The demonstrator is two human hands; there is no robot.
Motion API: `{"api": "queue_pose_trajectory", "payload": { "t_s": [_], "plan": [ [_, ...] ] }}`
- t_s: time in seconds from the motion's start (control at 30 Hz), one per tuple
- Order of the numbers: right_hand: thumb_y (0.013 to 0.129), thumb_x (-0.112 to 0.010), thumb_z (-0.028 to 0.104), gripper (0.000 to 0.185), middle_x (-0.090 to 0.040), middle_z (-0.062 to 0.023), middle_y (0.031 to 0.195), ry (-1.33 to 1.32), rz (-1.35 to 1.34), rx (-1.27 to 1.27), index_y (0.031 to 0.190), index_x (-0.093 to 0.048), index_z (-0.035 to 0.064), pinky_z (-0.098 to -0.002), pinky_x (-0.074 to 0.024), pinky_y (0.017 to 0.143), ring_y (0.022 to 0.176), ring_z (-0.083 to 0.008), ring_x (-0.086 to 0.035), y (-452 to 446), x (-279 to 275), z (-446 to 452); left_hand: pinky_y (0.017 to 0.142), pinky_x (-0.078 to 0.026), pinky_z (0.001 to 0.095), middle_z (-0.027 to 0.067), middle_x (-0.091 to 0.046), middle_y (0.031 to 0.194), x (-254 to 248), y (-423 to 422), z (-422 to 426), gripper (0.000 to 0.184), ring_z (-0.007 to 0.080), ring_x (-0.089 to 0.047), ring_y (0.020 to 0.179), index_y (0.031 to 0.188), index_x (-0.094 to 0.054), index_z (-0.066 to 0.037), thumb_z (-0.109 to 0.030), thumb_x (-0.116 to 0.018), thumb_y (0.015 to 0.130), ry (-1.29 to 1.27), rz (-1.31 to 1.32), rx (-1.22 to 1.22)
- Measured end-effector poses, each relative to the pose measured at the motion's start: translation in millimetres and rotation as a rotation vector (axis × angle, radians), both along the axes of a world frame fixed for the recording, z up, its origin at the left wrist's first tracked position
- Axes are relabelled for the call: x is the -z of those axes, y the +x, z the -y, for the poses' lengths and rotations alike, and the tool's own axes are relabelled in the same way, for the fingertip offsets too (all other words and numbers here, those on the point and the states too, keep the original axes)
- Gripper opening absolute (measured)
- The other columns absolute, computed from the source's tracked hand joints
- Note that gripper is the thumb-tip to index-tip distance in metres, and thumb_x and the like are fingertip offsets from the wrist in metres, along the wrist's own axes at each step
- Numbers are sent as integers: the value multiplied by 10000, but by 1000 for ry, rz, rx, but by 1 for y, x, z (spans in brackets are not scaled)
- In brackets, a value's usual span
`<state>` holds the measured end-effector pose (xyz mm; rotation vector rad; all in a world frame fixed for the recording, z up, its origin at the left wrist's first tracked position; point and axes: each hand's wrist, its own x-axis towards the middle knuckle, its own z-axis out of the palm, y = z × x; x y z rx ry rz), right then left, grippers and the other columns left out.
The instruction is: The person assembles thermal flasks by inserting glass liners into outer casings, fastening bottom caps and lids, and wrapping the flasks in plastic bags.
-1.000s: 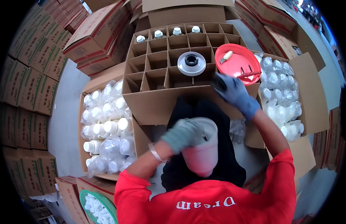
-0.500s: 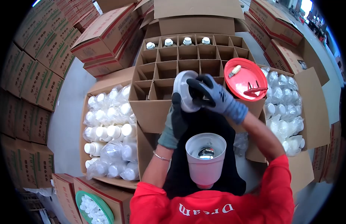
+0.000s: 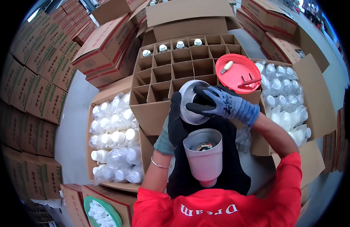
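Observation:
My left hand [image 3: 175, 123], in a dark-palmed grey glove, grips the left side of a white round plastic housing [image 3: 188, 90]. The housing is tilted, its wide rim up. My right hand [image 3: 218, 102], in a blue-grey glove with dark fingertips, curls over the rim with its fingers in the opening. Whether it also has something small inside cannot be made out. On my lap, between my legs, stands a similar white cup-shaped housing [image 3: 203, 162], with a shiny metal piece [image 3: 204, 146] inside.
Ahead stands a divided carton [image 3: 150, 113] with several white-capped bottles [image 3: 180, 45] in its back row. A red lid [image 3: 235, 68] on its right corner holds a knife [image 3: 227, 67] and a red tool [image 3: 249, 82]. Bagged white bottles [image 3: 118, 138] fill side cartons. A green basin [image 3: 116, 215] holds white caps.
The view has shifted a little. The housing in my hands is tilted more toward me, showing its opening, and my right fingers have moved over its rim.

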<state>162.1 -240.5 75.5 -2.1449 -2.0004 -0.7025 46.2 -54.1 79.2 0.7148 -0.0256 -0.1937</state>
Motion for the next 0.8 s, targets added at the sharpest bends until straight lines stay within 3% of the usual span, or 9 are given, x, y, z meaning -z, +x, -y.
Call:
{"api": "queue_pose_trajectory", "payload": {
  "t_s": [0.13, 0.2, 0.33, 0.43, 0.5, 0.57, 0.67, 0.77, 0.8],
  "plan": [
    [794, -657, 287, 584, -519, -243, 1204, 87, 12, 14, 1348, -506, 179, -401, -535, 683, 871, -325, -624, 1, 7, 4, 1058, -441, 453, 159, -459, 1381, -19, -12, 10, 670, 302, -491, 1257, 1458, -299, -40, -535, -344, 1009, 49, 18, 13],
    [794, -676, 342, 626, -526, -261, 1205, 108, -81, 142, 1341, -495, 98, -387, -536, 636, 785, -318, -646, -7, 2, 1, 1029, -462, 438, 150, -473, 1354, -6, -18, 15, 705, 287, -508, 1234, 1456, -293, -41, -569, -357, 993, 1046, 459, -511],
    [822, -686, 369, 621, -545, -253, 1210, 236, -451, 317, 1323, -491, 57, -400, -532, 651, 767, -346, -664, -15, 3, -20, 948, -484, 381, 142, -512, 1291, 0, -10, 26, 668, 265, -550, 1157, 1380, -409, -17, -403, -654, 894, 305, 219, -358],
    [857, -665, 333, 589, -569, -228, 1182, 591, -925, 188, 1323, -474, 27, -413, -534, 695, 809, -376, -657, -27, -8, -35, 966, -451, 433, 164, -528, 1303, 8, -7, 29, 624, 345, -504, 1190, 1261, -585, -75, -290, -818, 724, 650, 247, -612],
    [959, -534, 303, 491, -586, -161, 1241, 649, -1314, -21, 1356, -449, 29, -394, -539, 855, 991, -312, -644, -34, 6, -36, 992, -413, 491, 156, -531, 1328, -1, -1, 32, 546, 389, -467, 1218, 1187, -682, -176, -372, -815, 694, 1594, 746, -994],
    [1006, -460, 317, 457, -574, -134, 1287, 746, -1898, -208, 1374, -439, 49, -395, -532, 933, 1092, -256, -624, -38, 15, -35, 1025, -357, 522, 75, -514, 1381, 2, 5, 11, 601, 404, -406, 1271, 1151, -707, -251, -459, -832, 602, 1693, 962, -834],
    [1015, -453, 330, 458, -566, -130, 1300, 385, -2093, -477, 1385, -428, 61, -406, -526, 978, 1131, -236, -611, -21, 51, -10, 1012, -392, 471, -5, -558, 1342, -3, -6, -8, 572, 373, -440, 1260, 1155, -696, -303, -466, -786, 614, 1999, 1240, -470],
    [976, -531, 269, 354, -657, -106, 1141, 150, -2371, -413, 1237, -568, 33, -357, -529, 925, 1000, -222, -654, -4, 67, 8, 1018, -379, 508, -9, -514, 1401, 9, -13, -12, 633, 365, -441, 1275, 1250, -638, -307, -536, -753, 671, 1878, 1112, -172],
    [966, -543, 274, 337, -671, -104, 1097, 65, -1938, -224, 1186, -599, 24, -349, -530, 902, 965, -221, -660, 4, 71, 11, 1023, -395, 488, 8, -534, 1382, 14, -15, -16, 644, 364, -464, 1255, 1253, -638, -260, -517, -754, 674, 1747, 1040, -157]
  ]
}}
